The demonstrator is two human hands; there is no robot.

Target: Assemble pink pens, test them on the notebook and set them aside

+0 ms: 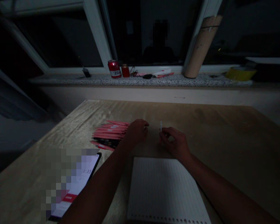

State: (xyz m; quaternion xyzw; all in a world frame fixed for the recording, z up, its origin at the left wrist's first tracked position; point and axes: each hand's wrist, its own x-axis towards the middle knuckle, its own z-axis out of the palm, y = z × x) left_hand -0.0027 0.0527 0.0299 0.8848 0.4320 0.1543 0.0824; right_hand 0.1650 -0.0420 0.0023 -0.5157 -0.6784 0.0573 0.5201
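Observation:
My right hand (pixel 176 141) pinches a thin, pale stick-like piece (pixel 161 126) upright between thumb and fingertips; it is too small and dim to name. Just right of a pile of pink pens (pixel 110 130) is my left hand (pixel 138 130), its fingers loosely curled and apart, with nothing seen in them. Several black pens (pixel 107 142) lie among the pink ones at the near side of the pile. A lined notepad (pixel 164 189) with a perforated near edge lies below both hands, partly under my right forearm.
A lit phone (pixel 77 186) lies at the left, partly behind my left forearm. Beyond the table (pixel 212 124), the granite sill (pixel 130 81) bears a red can (pixel 114 69), a small red jar (pixel 125 71), a leaning cardboard tube (pixel 202 48) and a yellow roll (pixel 240 74).

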